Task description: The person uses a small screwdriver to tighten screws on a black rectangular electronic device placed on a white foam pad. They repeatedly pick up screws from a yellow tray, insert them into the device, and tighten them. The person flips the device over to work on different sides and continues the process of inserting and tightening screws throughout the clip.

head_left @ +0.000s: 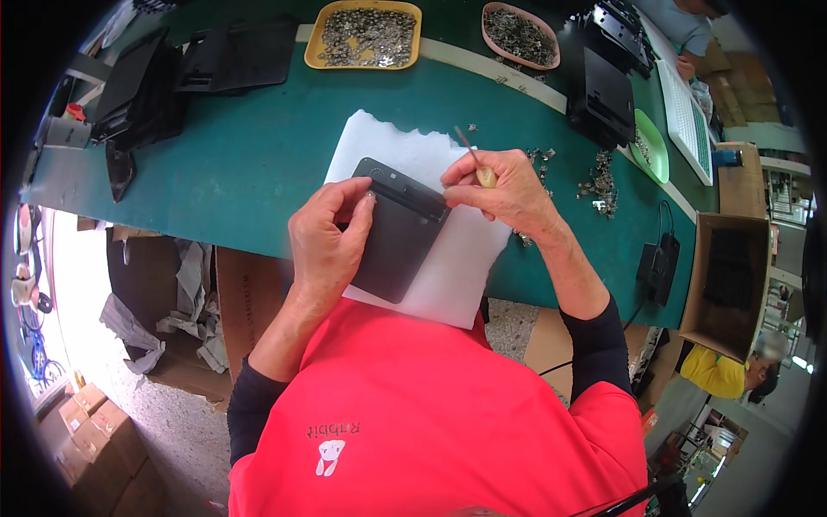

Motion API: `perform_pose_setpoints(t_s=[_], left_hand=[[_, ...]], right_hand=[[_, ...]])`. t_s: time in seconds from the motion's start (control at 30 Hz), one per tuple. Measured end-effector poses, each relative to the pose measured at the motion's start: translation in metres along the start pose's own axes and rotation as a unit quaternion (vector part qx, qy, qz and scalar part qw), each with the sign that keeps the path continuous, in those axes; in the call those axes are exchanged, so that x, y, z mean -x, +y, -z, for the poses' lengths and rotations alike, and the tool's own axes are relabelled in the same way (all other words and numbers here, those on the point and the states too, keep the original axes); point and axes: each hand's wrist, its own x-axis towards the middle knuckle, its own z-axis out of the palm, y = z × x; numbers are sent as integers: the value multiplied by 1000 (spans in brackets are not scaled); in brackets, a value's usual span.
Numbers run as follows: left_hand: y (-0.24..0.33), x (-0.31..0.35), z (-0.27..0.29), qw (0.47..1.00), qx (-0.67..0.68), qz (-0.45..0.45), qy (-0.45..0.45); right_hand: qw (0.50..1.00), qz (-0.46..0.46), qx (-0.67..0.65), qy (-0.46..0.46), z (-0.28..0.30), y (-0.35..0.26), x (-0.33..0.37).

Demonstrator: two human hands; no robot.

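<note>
**Dark panel under your left fingers, tool clamped in your right**

Nearest you, the red apron [431, 405] reaches up to the near edge of the dark panel [396, 246]. That panel lies slanted on the white sheet [461, 276], which shows beneath it and to its right. On the panel's left side is your left hand [329, 237]: thumb and index finger curve with a gap between them, their tips close together at the raised strip; whether they pinch anything small, you cannot tell. At the panel's far right corner, your right hand [514, 191] has its fingers closed around the pale handle of a small tool [487, 177], its thin shaft pointing away from you. Right of the panel, metal pieces [601, 185] lie scattered on the green bench [233, 177]. Farther right sits a green tray [661, 153]; beyond the panel, a yellow tray [315, 61] and a pink tray [486, 28] hold metal parts.
</note>
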Motion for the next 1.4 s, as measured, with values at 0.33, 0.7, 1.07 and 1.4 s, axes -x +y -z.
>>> perform_pose_setpoints(t_s=[0.33, 0.7, 1.07, 1.4], left_hand=[[-7, -12, -2, 979, -141, -133, 57], [-19, -8, -13, 968, -149, -181, 85], [-16, -5, -13, 980, -77, -145, 110], [-9, -6, -2, 988, -98, -62, 102]], right_hand=[[943, 233, 234, -45, -19, -12, -26], [882, 318, 341, -75, -23, -9, -32], [837, 290, 421, -195, -24, -41, -52], [939, 34, 246, -239, -10, -36, -69]])
